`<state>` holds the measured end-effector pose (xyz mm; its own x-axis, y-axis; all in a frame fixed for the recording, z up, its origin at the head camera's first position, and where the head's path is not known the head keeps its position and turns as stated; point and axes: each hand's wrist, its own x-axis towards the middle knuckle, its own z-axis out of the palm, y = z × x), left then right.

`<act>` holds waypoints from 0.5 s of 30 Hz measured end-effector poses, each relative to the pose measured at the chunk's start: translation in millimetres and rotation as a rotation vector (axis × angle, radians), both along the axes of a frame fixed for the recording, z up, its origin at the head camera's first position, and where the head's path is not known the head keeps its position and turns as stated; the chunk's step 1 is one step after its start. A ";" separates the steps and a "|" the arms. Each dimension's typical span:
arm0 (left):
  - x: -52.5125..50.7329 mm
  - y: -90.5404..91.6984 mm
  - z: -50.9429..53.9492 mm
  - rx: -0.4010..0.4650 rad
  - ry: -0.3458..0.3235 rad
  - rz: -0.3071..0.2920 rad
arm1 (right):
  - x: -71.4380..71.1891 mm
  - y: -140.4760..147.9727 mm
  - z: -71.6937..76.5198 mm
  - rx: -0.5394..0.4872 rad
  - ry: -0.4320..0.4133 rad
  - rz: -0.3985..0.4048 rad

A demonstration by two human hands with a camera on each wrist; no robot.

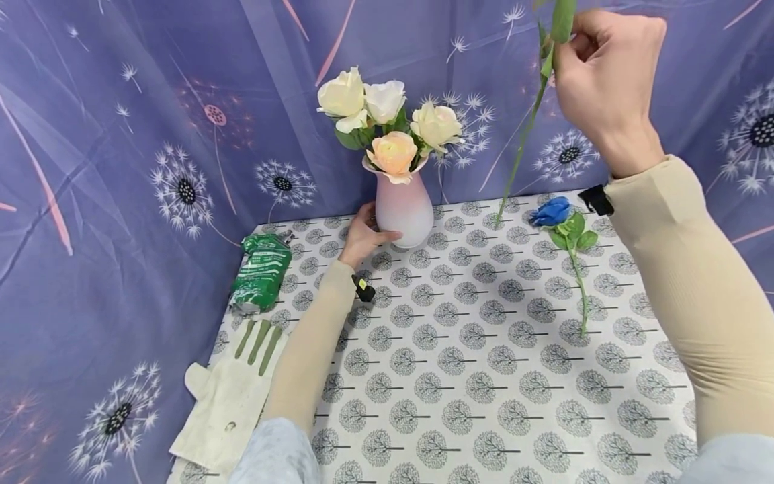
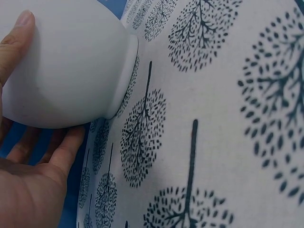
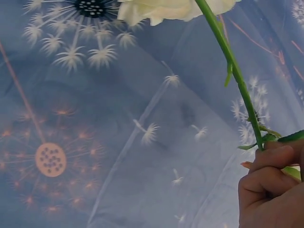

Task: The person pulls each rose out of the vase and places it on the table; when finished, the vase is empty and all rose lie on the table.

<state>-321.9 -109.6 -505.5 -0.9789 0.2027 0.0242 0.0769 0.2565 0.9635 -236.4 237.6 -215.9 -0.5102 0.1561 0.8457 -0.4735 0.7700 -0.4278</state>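
Observation:
A pink-and-white vase (image 1: 404, 208) stands upright on the patterned cloth, holding several cream, white and peach flowers (image 1: 393, 154). My left hand (image 1: 361, 236) holds it low down, the thumb on the near side and the fingers around the far side; the left wrist view shows the vase's white lower body (image 2: 71, 66). High at the right, my right hand (image 1: 613, 77) pinches the leafy stem (image 1: 523, 140) of another flower, which hangs down. Its head is outside the head view; pale petals (image 3: 180, 10) show at the stem's top in the right wrist view.
A blue rose (image 1: 551, 212) with a leafy stem lies on the cloth (image 1: 459, 403) at right. A crumpled green packet (image 1: 260, 272) and a pale work glove (image 1: 232, 396) lie along the left edge. Behind hangs a purple dandelion-print curtain (image 1: 181, 81).

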 end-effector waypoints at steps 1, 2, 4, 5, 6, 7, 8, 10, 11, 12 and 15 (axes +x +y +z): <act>-0.2 0.1 0.1 0.000 0.001 -0.001 | 0.4 2.3 -1.9 0.016 -0.012 -0.002; -0.3 0.2 0.4 0.002 0.002 -0.003 | 1.0 4.2 -3.6 0.025 -0.033 -0.010; -0.9 0.0 0.1 0.003 0.002 -0.003 | 2.1 7.4 -7.3 0.038 -0.086 -0.024; -1.0 -0.1 0.0 0.004 0.000 -0.003 | 2.5 9.0 -9.2 0.043 -0.115 -0.030; -1.1 -0.1 0.0 0.004 -0.003 -0.003 | 3.0 10.6 -11.2 0.048 -0.142 -0.036; -1.2 -0.2 -0.1 0.003 -0.006 -0.002 | 3.5 12.1 -13.3 0.054 -0.163 -0.036; -1.2 -0.2 0.0 0.004 -0.009 -0.001 | 3.9 13.6 -15.4 0.062 -0.184 -0.040; -1.2 -0.2 0.1 0.003 -0.016 0.001 | 4.5 17.5 -19.8 0.092 -0.204 -0.031; -1.0 -0.1 0.3 0.003 -0.018 0.002 | 4.7 19.5 -22.1 0.106 -0.211 -0.028; -0.9 0.1 0.6 0.004 -0.019 0.003 | 5.0 21.6 -24.5 0.117 -0.222 -0.024; -0.7 0.7 1.1 0.009 -0.022 0.004 | 5.1 28.4 -31.3 0.142 -0.279 -0.014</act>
